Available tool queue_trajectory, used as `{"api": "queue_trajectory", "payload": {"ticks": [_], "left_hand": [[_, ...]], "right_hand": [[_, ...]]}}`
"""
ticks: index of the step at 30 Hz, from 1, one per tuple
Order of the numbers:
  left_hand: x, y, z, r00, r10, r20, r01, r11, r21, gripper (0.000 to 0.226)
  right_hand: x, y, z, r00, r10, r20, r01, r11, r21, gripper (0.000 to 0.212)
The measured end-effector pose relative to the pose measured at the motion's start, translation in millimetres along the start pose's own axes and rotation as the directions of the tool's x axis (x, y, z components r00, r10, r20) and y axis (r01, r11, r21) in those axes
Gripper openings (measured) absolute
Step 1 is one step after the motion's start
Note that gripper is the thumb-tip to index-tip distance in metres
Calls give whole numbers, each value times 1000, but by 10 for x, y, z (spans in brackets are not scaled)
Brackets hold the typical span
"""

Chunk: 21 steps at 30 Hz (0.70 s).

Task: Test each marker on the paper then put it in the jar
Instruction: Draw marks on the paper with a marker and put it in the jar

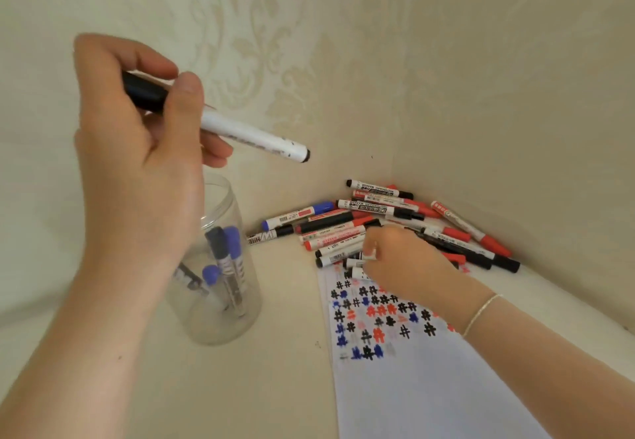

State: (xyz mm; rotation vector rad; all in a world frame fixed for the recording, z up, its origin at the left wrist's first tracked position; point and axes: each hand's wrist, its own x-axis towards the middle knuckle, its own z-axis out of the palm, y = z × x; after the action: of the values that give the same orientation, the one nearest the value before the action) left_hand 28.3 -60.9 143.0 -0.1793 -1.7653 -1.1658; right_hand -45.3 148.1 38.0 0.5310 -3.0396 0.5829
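Observation:
My left hand [137, 150] is raised above the clear jar [220, 318] and grips a white marker with a black cap [254, 136], held nearly level with its tail pointing right. The jar stands upright on the table and holds several capped markers, blue and black. My right hand [402, 263] rests on the near edge of the marker pile [385, 222] in the corner, fingers curled around the end of a black-capped marker there. The white paper [412, 370] lies under my right wrist, covered with black, red and blue test marks.
The table [240, 397] is pale and runs into a corner formed by two patterned cream walls [481, 95]. The pile of red, black and blue markers fills that corner. A thin bracelet sits on my right wrist.

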Motion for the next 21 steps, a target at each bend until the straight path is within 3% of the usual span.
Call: {"api": "queue_trajectory", "payload": {"ticks": [2, 4, 6, 9, 10, 12, 15, 18, 21], "left_hand": [[183, -137, -174, 991, -118, -67, 123, 989, 79, 39], [329, -247, -330, 970, -226, -86, 237, 958, 158, 52], [393, -294, -420, 967, -241, -86, 255, 945, 208, 59], [316, -248, -452, 993, -67, -95, 91, 957, 277, 23], [278, -220, -446, 997, -9, -82, 34, 950, 309, 7], [217, -158, -412, 998, 39, -47, -18, 929, 369, 7], [181, -121, -364, 994, 55, 99, -102, 819, 565, 3], [188, -195, -338, 957, -127, 262, -102, 696, 711, 8], [237, -260, -324, 801, -466, 376, -3, 625, 781, 11]], "right_hand": [[-11, -4, 138, 994, -49, 103, 78, 949, -306, 29], [-6, -65, 213, 992, -75, 98, 109, 905, -411, 35], [39, -104, 253, 991, -101, 88, 130, 883, -451, 35], [113, -190, 266, 980, -161, 112, 194, 882, -429, 36], [126, -242, 261, 977, -182, 108, 210, 904, -372, 36], [134, -363, 242, 973, -227, 37, 229, 953, -199, 33], [152, -560, 205, 918, -287, -273, 321, 943, 87, 22], [173, -778, 79, 858, -199, -474, 407, 826, 390, 20], [179, -942, -87, 884, -44, -465, 374, 663, 648, 21]]}}
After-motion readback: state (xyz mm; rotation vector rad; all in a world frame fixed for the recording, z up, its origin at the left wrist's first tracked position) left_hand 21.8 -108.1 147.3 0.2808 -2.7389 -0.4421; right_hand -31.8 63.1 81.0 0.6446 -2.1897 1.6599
